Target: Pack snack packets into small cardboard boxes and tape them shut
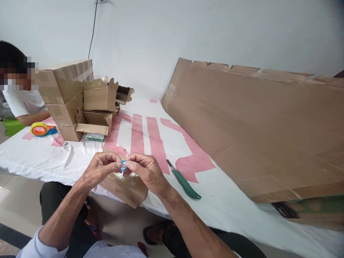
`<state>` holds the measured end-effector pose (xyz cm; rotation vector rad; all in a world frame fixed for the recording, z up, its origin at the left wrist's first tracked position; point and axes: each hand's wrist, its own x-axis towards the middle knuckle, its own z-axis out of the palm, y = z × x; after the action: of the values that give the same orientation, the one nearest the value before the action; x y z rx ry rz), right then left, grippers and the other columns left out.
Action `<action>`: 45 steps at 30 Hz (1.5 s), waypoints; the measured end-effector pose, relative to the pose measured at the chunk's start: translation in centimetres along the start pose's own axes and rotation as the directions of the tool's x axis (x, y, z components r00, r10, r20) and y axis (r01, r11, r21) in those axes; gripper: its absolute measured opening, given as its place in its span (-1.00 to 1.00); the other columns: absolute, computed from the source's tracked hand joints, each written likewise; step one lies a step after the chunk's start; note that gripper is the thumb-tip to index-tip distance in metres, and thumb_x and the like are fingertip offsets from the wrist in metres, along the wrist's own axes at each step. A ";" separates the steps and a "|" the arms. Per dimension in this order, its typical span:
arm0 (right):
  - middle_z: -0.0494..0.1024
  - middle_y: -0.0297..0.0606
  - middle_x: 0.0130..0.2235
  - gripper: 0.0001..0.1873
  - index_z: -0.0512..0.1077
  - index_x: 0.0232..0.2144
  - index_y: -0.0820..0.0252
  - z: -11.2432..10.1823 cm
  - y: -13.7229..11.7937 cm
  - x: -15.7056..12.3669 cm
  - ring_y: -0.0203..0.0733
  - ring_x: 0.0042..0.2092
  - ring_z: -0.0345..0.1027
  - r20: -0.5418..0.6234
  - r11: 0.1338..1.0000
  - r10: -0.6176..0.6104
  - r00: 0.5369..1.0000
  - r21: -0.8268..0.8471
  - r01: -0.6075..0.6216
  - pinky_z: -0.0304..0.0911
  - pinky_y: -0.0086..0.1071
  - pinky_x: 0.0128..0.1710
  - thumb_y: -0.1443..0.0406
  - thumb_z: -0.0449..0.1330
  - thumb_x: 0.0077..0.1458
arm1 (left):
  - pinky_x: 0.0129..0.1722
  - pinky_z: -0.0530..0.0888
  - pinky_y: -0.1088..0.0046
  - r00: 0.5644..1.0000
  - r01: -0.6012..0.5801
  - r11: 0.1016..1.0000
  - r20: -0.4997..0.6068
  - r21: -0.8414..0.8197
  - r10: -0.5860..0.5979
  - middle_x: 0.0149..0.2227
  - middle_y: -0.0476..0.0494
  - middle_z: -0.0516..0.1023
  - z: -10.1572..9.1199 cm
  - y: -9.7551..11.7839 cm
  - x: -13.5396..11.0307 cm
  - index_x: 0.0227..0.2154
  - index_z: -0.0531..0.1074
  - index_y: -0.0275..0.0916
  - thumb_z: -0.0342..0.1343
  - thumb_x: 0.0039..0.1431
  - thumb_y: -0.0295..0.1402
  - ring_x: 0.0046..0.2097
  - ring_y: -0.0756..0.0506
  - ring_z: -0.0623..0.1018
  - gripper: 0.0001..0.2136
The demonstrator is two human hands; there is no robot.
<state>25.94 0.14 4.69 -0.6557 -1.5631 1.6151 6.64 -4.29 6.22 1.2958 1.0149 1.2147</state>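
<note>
Between my two hands is a small blue-and-white piece [123, 166], too small to name, perhaps a wrapper or label. My left hand [103, 166] pinches its left side with thumb and forefinger. Its right side is pinched in the same way by my right hand [143, 170]. Beneath both hands, a brown cardboard box [129, 193] with shiny clear tape on top lies at the table's front edge, partly hidden by them. A green-handled knife [186, 184] lies on the cloth to the right of my right hand.
Stacked cartons [63, 93] stand at the left, beside open small boxes [94, 123] and a green packet [95, 137]. A tape roll [39, 129] lies near a seated person [25, 102]. A large cardboard sheet [242, 132] leans on the right. White cloth [80, 161] covers the table.
</note>
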 end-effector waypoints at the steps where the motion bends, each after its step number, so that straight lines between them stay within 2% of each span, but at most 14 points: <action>1: 0.66 -0.27 -0.44 -0.58 0.61 -0.40 0.15 0.0 0.0 0.1 -0.19 -0.41 0.55 0.008 1.000 0.009 1.000 0.025 -0.009 0.53 -0.28 -0.28 -0.08 0.43 0.13 | -0.30 0.44 0.45 1.000 0.007 1.000 0.010 -0.013 -0.007 -0.47 -0.11 0.57 -0.1 0.0 0.0 -0.46 0.63 -0.30 0.50 0.05 0.01 -0.39 -0.04 0.49 -0.59; 8: 0.71 -0.22 -0.39 -0.56 0.64 -0.42 0.16 0.1 0.0 0.2 -0.20 -0.41 0.55 0.061 0.985 0.052 0.997 0.159 -0.061 0.54 -0.28 -0.28 -0.09 0.46 0.07 | -0.26 0.48 0.43 0.999 0.032 0.996 0.019 -0.080 -0.031 -0.42 -0.14 0.61 -0.2 -0.5 -0.2 -0.41 0.65 -0.29 0.49 0.09 -0.03 -0.37 -0.05 0.53 -0.63; 16: 0.66 -0.29 -0.43 -0.62 0.61 -0.40 0.13 0.4 -0.3 0.3 -0.18 -0.40 0.57 -0.003 0.995 0.039 0.999 0.094 -0.039 0.55 -0.27 -0.28 -0.03 0.50 0.01 | -0.28 0.43 0.44 0.999 0.029 0.998 0.028 -0.048 -0.028 -0.45 -0.12 0.58 -0.3 -0.4 -0.2 -0.46 0.62 -0.30 0.50 0.04 -0.01 -0.38 -0.05 0.50 -0.60; 23: 0.66 -0.30 -0.44 -0.70 0.60 -0.42 0.14 0.2 -0.2 0.2 -0.22 -0.41 0.54 0.039 0.997 0.052 0.998 0.050 -0.054 0.49 -0.32 -0.31 0.05 0.48 0.05 | -0.25 0.44 0.43 1.000 -0.008 0.999 0.008 -0.039 0.008 -0.43 -0.11 0.56 -0.6 -0.4 -0.3 -0.44 0.61 -0.28 0.47 0.10 -0.02 -0.35 -0.06 0.51 -0.62; 28: 0.68 -0.26 -0.44 -0.62 0.61 -0.42 0.17 -0.2 -0.1 0.3 -0.22 -0.41 0.53 0.098 0.996 0.066 0.993 0.051 -0.071 0.48 -0.33 -0.30 -0.02 0.43 0.10 | -0.26 0.43 0.42 0.995 -0.030 1.000 0.090 -0.010 0.030 -0.42 -0.12 0.56 -0.6 0.3 -0.1 -0.45 0.58 -0.28 0.47 0.09 -0.01 -0.35 -0.06 0.50 -0.60; 33: 0.68 -0.28 -0.44 -0.69 0.62 -0.45 0.16 -0.3 -0.2 0.4 -0.22 -0.40 0.54 0.117 0.995 0.097 0.988 0.018 -0.100 0.48 -0.33 -0.28 0.05 0.45 0.08 | -0.30 0.38 0.44 0.985 -0.013 1.000 0.171 0.002 0.012 -0.40 -0.12 0.55 -0.9 0.4 0.1 -0.45 0.55 -0.28 0.47 0.11 -0.02 -0.34 -0.05 0.49 -0.60; 39: 0.70 -0.26 -0.41 -0.64 0.64 -0.44 0.17 -0.3 -0.3 0.3 -0.22 -0.38 0.55 0.133 0.990 0.133 0.982 0.027 -0.138 0.48 -0.34 -0.29 0.00 0.46 0.07 | -0.31 0.35 0.45 0.979 -0.013 0.999 0.204 0.045 0.004 -0.40 -0.09 0.52 -1.2 0.2 0.3 -0.44 0.54 -0.29 0.44 0.15 -0.02 -0.35 -0.03 0.45 -0.60; 45: 0.68 -0.28 -0.44 -0.68 0.65 -0.48 0.16 -0.2 -0.4 0.4 -0.25 -0.41 0.52 0.129 0.989 0.144 0.981 0.021 -0.148 0.46 -0.36 -0.33 0.04 0.49 0.03 | -0.32 0.35 0.45 0.970 -0.005 0.999 0.243 0.037 -0.004 -0.43 -0.07 0.52 -1.3 0.3 0.5 -0.43 0.54 -0.28 0.44 0.18 -0.06 -0.37 -0.02 0.46 -0.63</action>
<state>25.92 0.55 5.12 -0.6763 -1.6096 1.8170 5.38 -3.63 6.51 1.4354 0.8621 1.0117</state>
